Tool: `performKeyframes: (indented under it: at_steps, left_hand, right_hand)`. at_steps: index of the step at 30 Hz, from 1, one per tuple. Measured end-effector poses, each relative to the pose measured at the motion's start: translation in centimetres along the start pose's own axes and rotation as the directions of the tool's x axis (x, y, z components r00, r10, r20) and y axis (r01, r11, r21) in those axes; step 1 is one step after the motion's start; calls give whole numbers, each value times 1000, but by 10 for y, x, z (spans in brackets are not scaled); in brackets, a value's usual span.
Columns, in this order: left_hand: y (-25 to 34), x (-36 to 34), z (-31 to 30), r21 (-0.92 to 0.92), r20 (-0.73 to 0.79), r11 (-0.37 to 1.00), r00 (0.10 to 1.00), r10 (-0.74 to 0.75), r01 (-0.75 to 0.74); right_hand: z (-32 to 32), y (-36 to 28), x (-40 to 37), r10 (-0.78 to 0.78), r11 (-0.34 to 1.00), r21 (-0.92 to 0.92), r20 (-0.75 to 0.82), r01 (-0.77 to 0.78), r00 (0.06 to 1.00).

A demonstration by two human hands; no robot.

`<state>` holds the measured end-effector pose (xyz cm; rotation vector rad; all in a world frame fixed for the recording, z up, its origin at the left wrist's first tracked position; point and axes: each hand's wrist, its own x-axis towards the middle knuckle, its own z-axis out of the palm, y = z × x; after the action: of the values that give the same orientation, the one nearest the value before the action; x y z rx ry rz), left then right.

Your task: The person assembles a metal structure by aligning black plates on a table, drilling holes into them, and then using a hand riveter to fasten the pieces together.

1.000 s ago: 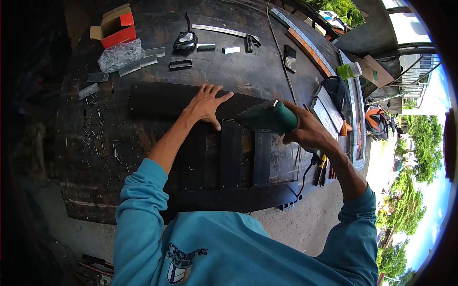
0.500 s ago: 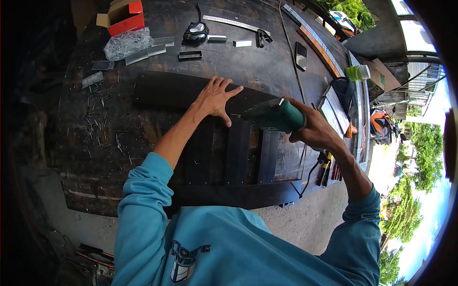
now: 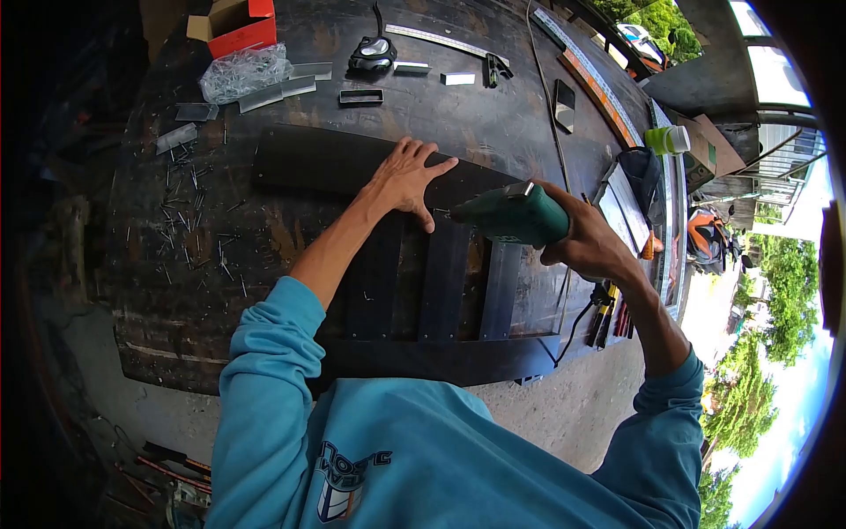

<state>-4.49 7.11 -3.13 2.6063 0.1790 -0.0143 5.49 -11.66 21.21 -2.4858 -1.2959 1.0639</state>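
Observation:
My left hand (image 3: 410,181) lies with fingers spread on a dark flat metal bar (image 3: 304,163) at the far side of a slatted frame. My right hand (image 3: 595,238) is wrapped round a green power drill (image 3: 520,216), its nose pointing left towards the bar, just beside my left thumb. Whether the tip touches the metal is hard to see. Dark slats (image 3: 445,282) run from the far bar to a near bar (image 3: 423,357), which lies close to my body. Small fasteners dot the slat ends.
Loose rivets or nails (image 3: 194,207) are scattered on the dark table (image 3: 159,291) at left. Further back are a red box (image 3: 242,31), plastic bag (image 3: 247,75), tape measure (image 3: 373,55), steel ruler (image 3: 436,40) and phone (image 3: 564,106). A green-and-white bottle (image 3: 667,139) and pliers (image 3: 604,313) are at right.
The view has shifted slightly, moving the scene a little right and down. Both hands keep nearly the same pose, and the small pin seen at the drill's nose is now harder to make out.

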Motion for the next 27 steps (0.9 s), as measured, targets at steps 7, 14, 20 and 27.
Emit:
performKeyframes:
  at_steps: [7,14,20,27]
  left_hand:
    - [-1,0,2,-2,-9,1000,1000,10,-10]
    - [0,2,-2,20,15,1000,1000,16,-16]
    - [-3,3,3,40,2,998,999,40,-41]
    - [-2,2,1,52,-12,996,997,73,-73]
  right_hand:
    - [10,-2,-3,-75,991,-112,-41,70,996]
    - [19,-13,-5,-22,982,-188,-62,10,998]
    - [18,-19,0,-24,970,-242,-42,13,999]
    - [19,-24,1,-19,967,-254,-58,4,998]
